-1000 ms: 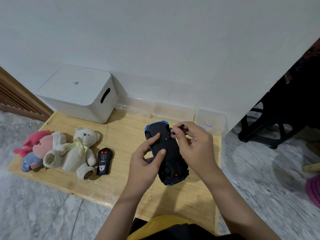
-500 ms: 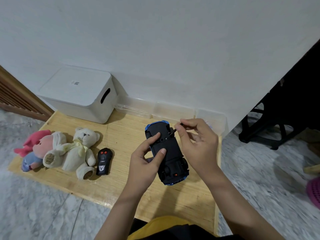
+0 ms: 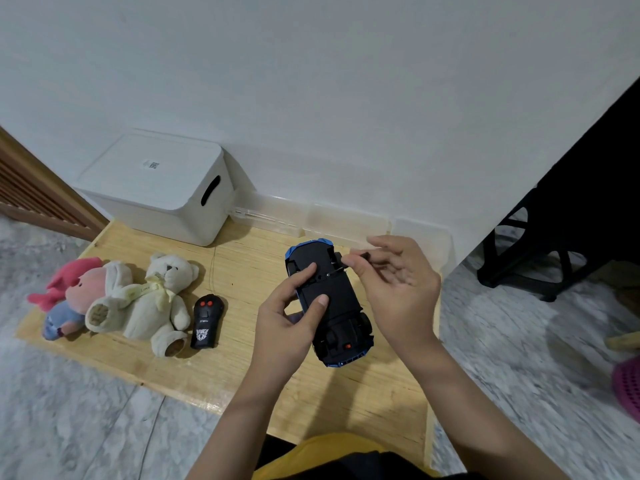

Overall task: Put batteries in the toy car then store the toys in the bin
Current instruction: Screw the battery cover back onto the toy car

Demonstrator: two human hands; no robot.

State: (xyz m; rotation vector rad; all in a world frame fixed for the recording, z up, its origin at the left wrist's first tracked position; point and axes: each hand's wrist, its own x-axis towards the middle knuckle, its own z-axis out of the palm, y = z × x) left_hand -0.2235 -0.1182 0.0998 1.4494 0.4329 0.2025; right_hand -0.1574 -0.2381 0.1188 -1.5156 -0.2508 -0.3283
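A blue toy car (image 3: 337, 308) lies upside down over the wooden board (image 3: 242, 362), its black underside facing up. My left hand (image 3: 289, 315) grips the car from the left, thumb and forefinger on the underside. My right hand (image 3: 394, 285) pinches a small black screwdriver (image 3: 349, 263) between thumb and forefinger, tip on a screw near the car's far end; the other fingers are spread. A black remote control (image 3: 205, 322) lies left of the car. The white lidded bin (image 3: 156, 185) stands at the back left.
A cream teddy bear (image 3: 152, 299) and a pink and blue plush (image 3: 69, 296) lie at the board's left end. A clear plastic organiser (image 3: 311, 216) runs along the wall. Black furniture legs (image 3: 540, 258) stand at the right, and a pink basket (image 3: 628, 386) sits at the right edge.
My right hand has turned on the screwdriver and its other fingers have spread out. The car and my left hand stay in place.
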